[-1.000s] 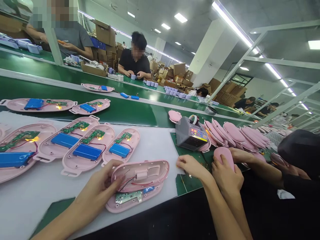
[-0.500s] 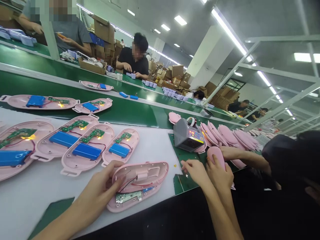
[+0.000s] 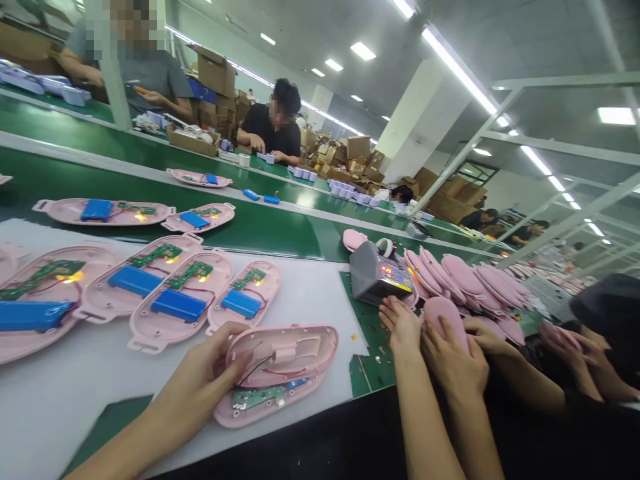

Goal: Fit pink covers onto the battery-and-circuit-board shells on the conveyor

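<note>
My left hand (image 3: pixel 213 377) grips the rounded end of a pink plastic casing (image 3: pixel 325 347), its thumb over the inner side. The upper half, with thin wires and a small pale block, lies tilted over the lower half. Between them show a green circuit board (image 3: pixel 257 398) and a bit of blue battery; the rest is covered. My right hand (image 3: pixel 403 327) is held out beside the grey device (image 3: pixel 373 273) with a lit display, fingers apart and nothing visible in them. Just right of it, a co-worker's hands (image 3: pixel 457 363) hold a closed pink casing (image 3: pixel 444 313).
Several open pink half-casings (image 3: pixel 175 287) with blue batteries and lit boards lie at left on the white sheet (image 3: pixel 305 287) and green bench (image 3: pixel 280 233). Closed pink casings (image 3: pixel 465 273) are piled behind the device. Another worker (image 3: pixel 275 127) sits across the bench.
My right hand has moved right, nearer the grey device, and its fingers have opened out. The left hand keeps its grip on the casing. The view has shifted slightly.
</note>
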Demonstrator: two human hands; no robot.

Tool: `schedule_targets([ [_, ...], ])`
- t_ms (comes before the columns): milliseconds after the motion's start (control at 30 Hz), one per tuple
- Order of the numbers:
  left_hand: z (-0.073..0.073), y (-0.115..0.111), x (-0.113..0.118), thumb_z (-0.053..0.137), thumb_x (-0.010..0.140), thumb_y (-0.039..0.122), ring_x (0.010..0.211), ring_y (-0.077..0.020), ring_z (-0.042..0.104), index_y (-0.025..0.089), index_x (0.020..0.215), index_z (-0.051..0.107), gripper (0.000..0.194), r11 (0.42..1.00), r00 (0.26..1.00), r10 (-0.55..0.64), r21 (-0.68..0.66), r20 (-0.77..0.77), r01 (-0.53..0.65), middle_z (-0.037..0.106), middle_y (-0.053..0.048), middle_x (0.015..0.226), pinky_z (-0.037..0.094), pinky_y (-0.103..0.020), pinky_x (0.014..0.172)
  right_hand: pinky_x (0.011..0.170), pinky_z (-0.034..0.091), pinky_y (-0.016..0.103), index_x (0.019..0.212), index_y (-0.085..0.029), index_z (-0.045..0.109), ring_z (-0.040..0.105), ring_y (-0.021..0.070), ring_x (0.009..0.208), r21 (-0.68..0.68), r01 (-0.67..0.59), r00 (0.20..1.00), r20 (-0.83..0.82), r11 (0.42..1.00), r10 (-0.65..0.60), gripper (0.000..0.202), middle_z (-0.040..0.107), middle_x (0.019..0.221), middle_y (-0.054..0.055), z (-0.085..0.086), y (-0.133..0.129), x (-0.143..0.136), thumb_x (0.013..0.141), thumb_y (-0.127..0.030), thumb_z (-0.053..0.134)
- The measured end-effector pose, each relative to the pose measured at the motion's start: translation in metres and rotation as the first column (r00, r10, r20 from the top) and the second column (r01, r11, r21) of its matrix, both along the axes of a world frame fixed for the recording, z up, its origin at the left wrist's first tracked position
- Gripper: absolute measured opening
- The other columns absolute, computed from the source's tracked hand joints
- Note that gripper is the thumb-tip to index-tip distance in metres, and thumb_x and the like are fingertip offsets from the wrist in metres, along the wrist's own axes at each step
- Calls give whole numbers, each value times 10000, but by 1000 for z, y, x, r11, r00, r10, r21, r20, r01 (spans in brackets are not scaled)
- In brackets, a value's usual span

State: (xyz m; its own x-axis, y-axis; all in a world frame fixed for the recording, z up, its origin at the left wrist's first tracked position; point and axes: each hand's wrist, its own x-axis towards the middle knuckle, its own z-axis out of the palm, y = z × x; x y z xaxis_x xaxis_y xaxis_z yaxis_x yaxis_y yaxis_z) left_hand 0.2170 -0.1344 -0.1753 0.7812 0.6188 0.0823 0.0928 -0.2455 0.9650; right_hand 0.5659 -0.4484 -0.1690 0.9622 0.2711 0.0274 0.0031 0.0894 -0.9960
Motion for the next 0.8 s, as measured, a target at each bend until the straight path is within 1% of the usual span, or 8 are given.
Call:
schedule_targets([
  [100, 0, 3, 1, 615, 844, 497, 737, -199, 653, 190, 1080, 630, 388, 971, 994, -88, -218, 69, 102, 691, -26, 833, 523, -258, 628, 728, 536, 476, 937, -259, 632, 666, 277, 831, -53, 15, 974, 227, 999, -2, 453, 677, 970, 133, 14, 32, -30, 826, -639, 412],
  [200, 1, 4, 3, 669, 805, 389, 764, -203, 671, 165, 1111, 635, 381, 919, 990, -70, -378, 121, 112, 706, -37, 846, 538, -275, 659, 752, 528, 393, 830, -218, 637, 630, 221, 833, -134, -112, 890, 427, 985, 159, 258, 663, 923, 77, 35, 99, -97, 818, -476, 628],
  [267, 1, 4, 5, 696, 770, 330, 755, -199, 675, 150, 1080, 652, 361, 892, 988, -49, -438, 145, 108, 704, -37, 820, 536, -274, 656, 816, 502, 364, 806, -206, 638, 612, 216, 937, -364, -299, 632, 617, 882, 469, 183, 654, 982, 77, 49, 145, -145, 895, -359, 591],
  [367, 1, 4, 6, 699, 744, 264, 715, -172, 661, 135, 1020, 680, 305, 858, 979, -39, -495, 201, 136, 695, -32, 792, 515, -251, 638, 852, 482, 340, 827, -209, 627, 589, 203, 1010, -674, -338, 204, 629, 657, 750, 168, 630, 1097, 74, 60, 195, -187, 945, -257, 518],
  [433, -1, 5, 6, 681, 745, 223, 670, -145, 634, 131, 1019, 691, 289, 836, 969, -48, -521, 242, 172, 681, -21, 764, 486, -229, 607, 832, 484, 331, 828, -204, 600, 583, 199, 1020, -774, -286, 72, 570, 565, 818, 175, 613, 1150, 76, 59, 211, -191, 955, -226, 482],
  [600, -3, 6, 6, 640, 742, 142, 642, -109, 564, 121, 1022, 708, 289, 805, 946, -61, -544, 319, 235, 650, -10, 746, 431, -205, 583, 825, 482, 336, 839, -201, 577, 564, 206, 1047, -832, -171, -59, 544, 528, 837, 159, 596, 1177, 76, 54, 220, -179, 953, -192, 468],
  [733, 0, 6, 6, 597, 741, 107, 633, -97, 519, 112, 967, 717, 255, 826, 937, -55, -512, 346, 238, 600, 6, 707, 400, -196, 572, 830, 480, 334, 862, -204, 591, 548, 207, 1087, -880, -131, -112, 471, 457, 875, 192, 580, 1224, 75, 58, 223, -185, 962, -176, 430],
  [800, 0, 7, 5, 582, 736, 100, 641, -102, 518, 113, 952, 715, 254, 839, 934, -56, -490, 354, 237, 592, 6, 707, 401, -198, 571, 809, 479, 321, 874, -208, 610, 555, 204, 1069, -887, -95, -136, 461, 452, 877, 211, 592, 1206, 74, 58, 226, -190, 962, -181, 420],
])
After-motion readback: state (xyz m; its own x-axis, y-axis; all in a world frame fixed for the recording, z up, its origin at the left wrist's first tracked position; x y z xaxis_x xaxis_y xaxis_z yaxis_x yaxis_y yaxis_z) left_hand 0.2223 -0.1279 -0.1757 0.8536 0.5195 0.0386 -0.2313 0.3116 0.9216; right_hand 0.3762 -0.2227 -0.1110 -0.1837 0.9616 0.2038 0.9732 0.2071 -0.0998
